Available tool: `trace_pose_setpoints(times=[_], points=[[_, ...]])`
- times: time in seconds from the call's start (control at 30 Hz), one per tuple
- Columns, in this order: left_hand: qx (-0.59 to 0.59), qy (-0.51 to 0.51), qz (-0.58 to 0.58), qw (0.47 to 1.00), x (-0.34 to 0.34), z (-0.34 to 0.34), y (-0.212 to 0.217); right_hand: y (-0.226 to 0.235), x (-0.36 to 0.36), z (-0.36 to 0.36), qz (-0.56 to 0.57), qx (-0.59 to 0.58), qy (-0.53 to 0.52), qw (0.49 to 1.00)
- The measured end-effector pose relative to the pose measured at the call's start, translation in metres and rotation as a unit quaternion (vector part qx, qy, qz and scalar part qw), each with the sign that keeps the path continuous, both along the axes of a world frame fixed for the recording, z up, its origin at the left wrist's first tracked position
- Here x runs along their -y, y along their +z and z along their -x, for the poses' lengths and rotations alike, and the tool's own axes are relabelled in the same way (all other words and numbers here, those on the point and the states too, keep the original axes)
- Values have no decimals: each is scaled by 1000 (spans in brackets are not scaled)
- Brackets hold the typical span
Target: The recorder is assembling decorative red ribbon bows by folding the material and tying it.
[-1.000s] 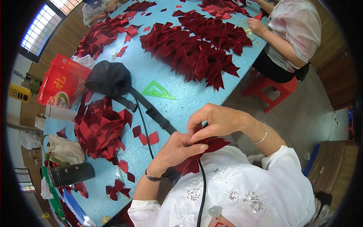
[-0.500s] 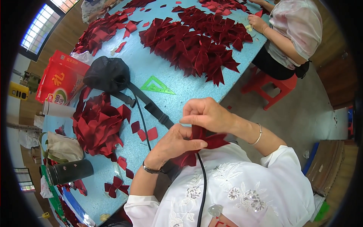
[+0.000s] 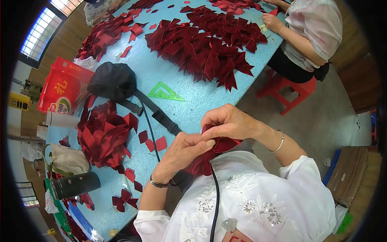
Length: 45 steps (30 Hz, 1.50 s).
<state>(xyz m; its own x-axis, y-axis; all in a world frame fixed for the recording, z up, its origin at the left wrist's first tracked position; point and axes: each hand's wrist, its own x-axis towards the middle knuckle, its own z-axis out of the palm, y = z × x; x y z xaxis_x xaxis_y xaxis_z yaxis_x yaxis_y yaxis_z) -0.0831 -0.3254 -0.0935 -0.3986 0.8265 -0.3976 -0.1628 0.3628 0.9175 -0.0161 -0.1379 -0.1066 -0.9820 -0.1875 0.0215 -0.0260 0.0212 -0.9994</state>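
Close to my body, just past the table edge, both hands work on one dark red velvet bow [image 3: 203, 162]. My left hand [image 3: 183, 151] pinches it near its middle, thumb on top. With bent fingers my right hand [image 3: 227, 123] grips the bow's upper part, close against the left fingertips. The bow's tails stick out below and to the right of the hands, while its centre is mostly hidden by my fingers. A loose heap of red fabric pieces [image 3: 105, 135] lies on the table to the left, and a single bow [image 3: 124, 200] rests nearer the front edge.
A large pile of velvet bows [image 3: 197, 52] covers the far table. A green set square [image 3: 165, 92], black bag [image 3: 112, 80] with straps, dark bottle [image 3: 76, 184] and red box [image 3: 66, 86] stand left. Another person [image 3: 310, 36] sits at the right beside a red stool [image 3: 286, 90].
My right hand has come down onto the bow, and its fingers now meet the left ones. The upright strip of velvet between the hands has been folded down into the grip.
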Motion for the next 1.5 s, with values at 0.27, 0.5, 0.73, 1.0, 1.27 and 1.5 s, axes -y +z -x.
trace_pose_setpoints(times=[0.27,0.5,0.73,1.0,1.27,1.5], points=[[-7,-44,16,999,8,9,-2,-13,14,3,67,20,-52,996],[200,64,-60,976,20,24,-16,-7,12,6,85,69,-108,988],[111,51,-8,992,34,22,-6,0,12,4,78,94,-172,977],[45,32,7,998,29,18,8,11,4,9,-45,82,43,995],[-140,106,-127,976,53,10,7,7,30,-9,86,142,-72,984],[-152,228,-175,946,47,-7,-12,1,48,-22,108,106,-152,977]])
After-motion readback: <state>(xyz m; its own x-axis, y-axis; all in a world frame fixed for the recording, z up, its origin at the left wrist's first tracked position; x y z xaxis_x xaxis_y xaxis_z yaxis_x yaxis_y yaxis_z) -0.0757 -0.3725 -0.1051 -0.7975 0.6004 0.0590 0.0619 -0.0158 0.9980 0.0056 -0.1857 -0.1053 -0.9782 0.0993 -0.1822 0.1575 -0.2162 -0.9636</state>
